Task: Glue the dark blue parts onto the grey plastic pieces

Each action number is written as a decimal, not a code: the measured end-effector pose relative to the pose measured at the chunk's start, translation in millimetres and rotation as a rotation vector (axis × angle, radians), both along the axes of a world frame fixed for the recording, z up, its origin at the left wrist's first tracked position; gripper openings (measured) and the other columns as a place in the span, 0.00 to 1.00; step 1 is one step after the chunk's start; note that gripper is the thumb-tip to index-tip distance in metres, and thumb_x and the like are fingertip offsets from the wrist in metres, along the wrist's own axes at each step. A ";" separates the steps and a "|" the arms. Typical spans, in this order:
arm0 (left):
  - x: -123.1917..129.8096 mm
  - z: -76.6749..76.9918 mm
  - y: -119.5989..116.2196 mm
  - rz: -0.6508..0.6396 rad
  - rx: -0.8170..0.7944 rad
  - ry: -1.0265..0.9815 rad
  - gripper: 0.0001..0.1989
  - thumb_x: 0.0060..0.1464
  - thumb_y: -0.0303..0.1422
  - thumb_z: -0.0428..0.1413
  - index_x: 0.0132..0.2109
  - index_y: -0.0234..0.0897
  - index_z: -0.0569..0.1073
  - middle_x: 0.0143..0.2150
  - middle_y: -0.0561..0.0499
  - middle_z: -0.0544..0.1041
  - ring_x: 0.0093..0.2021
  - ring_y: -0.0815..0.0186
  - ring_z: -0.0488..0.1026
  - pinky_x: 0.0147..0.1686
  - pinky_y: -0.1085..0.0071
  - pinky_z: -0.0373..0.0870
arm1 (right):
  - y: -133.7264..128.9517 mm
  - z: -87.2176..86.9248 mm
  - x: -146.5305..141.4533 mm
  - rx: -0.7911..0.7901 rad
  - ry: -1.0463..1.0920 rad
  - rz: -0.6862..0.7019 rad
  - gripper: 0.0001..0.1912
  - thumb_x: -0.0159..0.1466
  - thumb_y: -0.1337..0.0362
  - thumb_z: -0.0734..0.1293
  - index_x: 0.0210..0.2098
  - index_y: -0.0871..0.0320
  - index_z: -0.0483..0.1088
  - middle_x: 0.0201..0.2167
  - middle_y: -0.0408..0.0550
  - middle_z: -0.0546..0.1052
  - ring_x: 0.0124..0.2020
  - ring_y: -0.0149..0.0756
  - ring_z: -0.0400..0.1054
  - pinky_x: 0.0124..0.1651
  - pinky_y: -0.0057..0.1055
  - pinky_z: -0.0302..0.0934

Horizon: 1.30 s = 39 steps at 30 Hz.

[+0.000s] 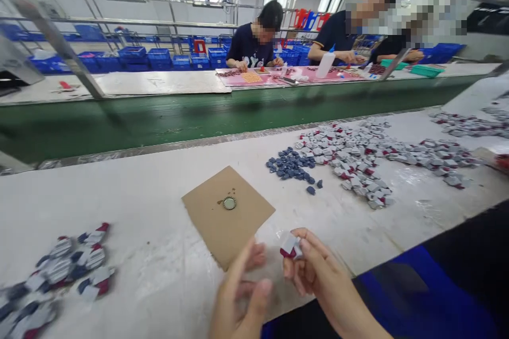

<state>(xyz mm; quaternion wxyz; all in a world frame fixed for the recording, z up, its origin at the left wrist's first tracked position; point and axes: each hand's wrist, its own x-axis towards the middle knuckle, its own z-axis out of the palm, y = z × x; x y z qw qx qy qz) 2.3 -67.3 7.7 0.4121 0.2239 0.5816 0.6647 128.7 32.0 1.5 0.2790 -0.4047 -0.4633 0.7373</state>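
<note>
White worktable (131, 206) beside green conveyor (159, 116), factory floor. Right hand (314, 270) pinches small white-red part (290, 246) at fingertips, just over table's near edge. Left hand (238, 296) loosely curled, holding nothing, close beside it. Cardboard square (226, 217) just beyond.

My right hand (314, 270) pinches a small grey piece (290, 245) with a dark red end, held tilted just above the table edge. My left hand (238, 296) hovers beside it, fingers loosely curled, holding nothing.
</note>
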 end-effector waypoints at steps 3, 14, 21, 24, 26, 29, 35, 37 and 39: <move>14.8 4.1 18.2 -0.092 0.010 -0.125 0.15 0.48 0.42 0.59 0.43 0.42 0.77 0.40 0.45 0.79 0.38 0.58 0.76 0.31 0.70 0.73 | -21.0 1.8 -24.1 0.026 0.045 0.049 0.19 0.60 0.46 0.61 0.33 0.57 0.62 0.16 0.36 0.61 0.15 0.22 0.52 0.19 0.20 0.47; -8.4 -8.8 0.7 0.020 0.076 0.292 0.13 0.53 0.34 0.54 0.45 0.49 0.77 0.33 0.48 0.73 0.32 0.65 0.71 0.27 0.74 0.69 | -14.0 2.4 -40.6 0.545 -0.144 0.240 0.15 0.64 0.55 0.59 0.47 0.53 0.67 0.31 0.45 0.73 0.26 0.29 0.66 0.28 0.25 0.63; -16.8 -8.0 6.9 0.100 0.036 -0.181 0.07 0.47 0.38 0.60 0.30 0.41 0.74 0.29 0.53 0.75 0.32 0.67 0.73 0.31 0.76 0.70 | -6.6 11.4 -38.4 1.087 -0.262 0.532 0.26 0.66 0.62 0.56 0.63 0.48 0.49 0.48 0.48 0.72 0.47 0.35 0.67 0.47 0.32 0.64; -19.4 -10.2 10.7 0.109 0.038 -0.341 0.11 0.45 0.38 0.62 0.27 0.39 0.68 0.26 0.57 0.72 0.28 0.69 0.73 0.27 0.79 0.69 | -2.2 12.4 -33.6 1.145 -0.315 0.571 0.28 0.67 0.60 0.55 0.65 0.49 0.43 0.48 0.49 0.72 0.47 0.36 0.67 0.46 0.33 0.65; -19.0 -11.7 12.6 0.099 0.052 -0.394 0.12 0.46 0.38 0.62 0.28 0.39 0.67 0.26 0.58 0.72 0.28 0.71 0.72 0.27 0.79 0.69 | -0.6 12.1 -32.3 1.143 -0.339 0.551 0.26 0.67 0.62 0.56 0.63 0.49 0.48 0.49 0.50 0.72 0.47 0.36 0.67 0.46 0.33 0.65; -17.8 -11.6 13.8 0.068 0.083 -0.434 0.10 0.49 0.39 0.59 0.30 0.39 0.68 0.28 0.55 0.73 0.30 0.71 0.71 0.28 0.79 0.69 | -2.2 9.6 -35.1 1.174 -0.301 0.468 0.24 0.66 0.68 0.56 0.61 0.50 0.53 0.48 0.50 0.72 0.49 0.36 0.66 0.47 0.33 0.65; -23.0 -5.5 10.8 0.051 0.027 -0.520 0.15 0.44 0.37 0.63 0.39 0.36 0.72 0.35 0.48 0.79 0.32 0.66 0.75 0.27 0.75 0.72 | -5.9 3.5 -43.8 1.357 -0.252 0.453 0.25 0.64 0.72 0.55 0.59 0.51 0.56 0.52 0.50 0.70 0.52 0.37 0.64 0.49 0.35 0.64; -27.4 -4.8 7.7 0.072 -0.003 -0.573 0.20 0.41 0.37 0.65 0.42 0.34 0.73 0.35 0.47 0.80 0.32 0.64 0.77 0.28 0.74 0.74 | 7.5 1.8 -36.2 1.435 -0.346 0.401 0.24 0.64 0.68 0.56 0.60 0.50 0.55 0.52 0.50 0.70 0.52 0.39 0.65 0.48 0.36 0.64; -32.2 -5.5 3.2 0.093 -0.038 -0.616 0.21 0.39 0.36 0.67 0.42 0.33 0.75 0.34 0.46 0.81 0.34 0.63 0.78 0.29 0.75 0.74 | 34.5 -2.6 -18.0 1.462 -0.569 0.146 0.23 0.65 0.62 0.56 0.60 0.51 0.55 0.48 0.52 0.72 0.47 0.41 0.68 0.42 0.36 0.67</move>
